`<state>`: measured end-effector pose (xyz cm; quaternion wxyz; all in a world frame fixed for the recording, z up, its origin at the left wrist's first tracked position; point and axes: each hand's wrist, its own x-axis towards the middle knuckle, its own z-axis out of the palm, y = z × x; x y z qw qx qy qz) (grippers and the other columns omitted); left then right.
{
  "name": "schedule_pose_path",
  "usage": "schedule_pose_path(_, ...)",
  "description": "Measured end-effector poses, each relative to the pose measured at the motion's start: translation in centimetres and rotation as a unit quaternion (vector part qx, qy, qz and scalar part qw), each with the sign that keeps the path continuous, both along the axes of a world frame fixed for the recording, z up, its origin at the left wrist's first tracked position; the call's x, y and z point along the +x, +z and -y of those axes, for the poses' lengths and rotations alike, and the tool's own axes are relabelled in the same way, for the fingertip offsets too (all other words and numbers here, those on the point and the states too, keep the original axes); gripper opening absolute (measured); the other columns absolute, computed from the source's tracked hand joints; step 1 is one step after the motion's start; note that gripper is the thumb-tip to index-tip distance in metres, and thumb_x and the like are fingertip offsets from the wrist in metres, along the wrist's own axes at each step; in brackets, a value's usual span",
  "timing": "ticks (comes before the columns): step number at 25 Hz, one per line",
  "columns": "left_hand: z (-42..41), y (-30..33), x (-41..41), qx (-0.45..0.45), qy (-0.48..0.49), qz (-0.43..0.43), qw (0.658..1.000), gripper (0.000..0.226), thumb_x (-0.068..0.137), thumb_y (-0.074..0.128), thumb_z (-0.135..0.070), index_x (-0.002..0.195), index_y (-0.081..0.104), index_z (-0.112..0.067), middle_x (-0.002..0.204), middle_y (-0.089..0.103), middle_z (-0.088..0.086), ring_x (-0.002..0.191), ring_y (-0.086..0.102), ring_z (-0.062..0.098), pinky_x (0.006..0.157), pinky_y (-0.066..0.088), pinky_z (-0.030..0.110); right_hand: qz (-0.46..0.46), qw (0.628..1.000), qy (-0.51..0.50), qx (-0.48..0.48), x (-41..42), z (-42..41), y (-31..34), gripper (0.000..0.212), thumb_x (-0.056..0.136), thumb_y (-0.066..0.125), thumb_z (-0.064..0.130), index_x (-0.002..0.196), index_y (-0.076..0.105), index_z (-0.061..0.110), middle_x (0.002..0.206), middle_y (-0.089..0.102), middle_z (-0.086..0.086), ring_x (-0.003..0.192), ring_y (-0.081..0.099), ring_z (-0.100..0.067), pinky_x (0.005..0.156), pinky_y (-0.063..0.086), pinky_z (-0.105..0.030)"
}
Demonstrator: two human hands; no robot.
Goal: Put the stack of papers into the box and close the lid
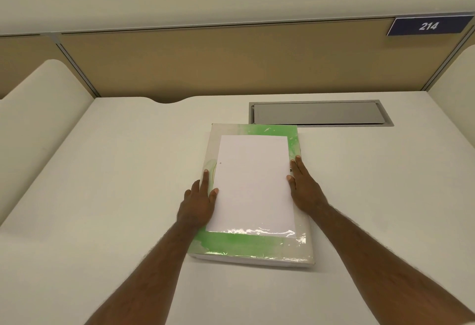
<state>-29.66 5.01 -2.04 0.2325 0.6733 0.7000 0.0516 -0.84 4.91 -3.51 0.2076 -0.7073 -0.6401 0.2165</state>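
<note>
A flat box (244, 245) with a green and white lid lies shut on the pale desk (115, 196), in the middle of the view. A white stack of papers (253, 183) rests on top of the lid. My left hand (198, 204) grips the stack's left edge, thumb on the paper and fingers stretched along the lid. My right hand (305, 188) grips the right edge the same way. Whether the stack is lifted off the lid is not visible.
A grey metal cable hatch (318, 113) is set into the desk just behind the box. A tan partition (205, 62) walls the back, with a blue sign reading 214 (428, 26) at its right. Cream side panels flank the desk.
</note>
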Motion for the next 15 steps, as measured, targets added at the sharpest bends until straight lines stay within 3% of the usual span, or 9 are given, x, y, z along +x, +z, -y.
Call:
schedule_pose_path(10,0.2,0.3,0.2,-0.01,0.011,-0.001,1.0,0.065,0.1,0.028,-0.047,0.155,-0.002,-0.029,0.153,0.032,0.01,0.13,0.04,0.038,0.104,0.039,0.05,-0.021,0.999,0.012,-0.034,0.2,-0.3,0.1,0.053,0.101,0.033,0.023,0.15,0.017,0.009,0.162,0.002,-0.002,0.147,0.018,-0.019,0.115,0.027,-0.036)
schedule_pose_path(15,-0.4,2.3,-0.4,-0.015,-0.007,-0.045,0.999,0.077,0.093,0.031,-0.065,0.154,-0.004,-0.034,0.162,0.015,0.006,0.14,0.031,0.036,0.108,0.035,0.051,0.012,1.0,-0.003,-0.006,0.7,-0.4,2.8,0.063,0.098,0.04,0.036,0.151,0.015,0.014,0.162,-0.001,-0.005,0.148,0.011,-0.031,0.118,0.02,-0.046)
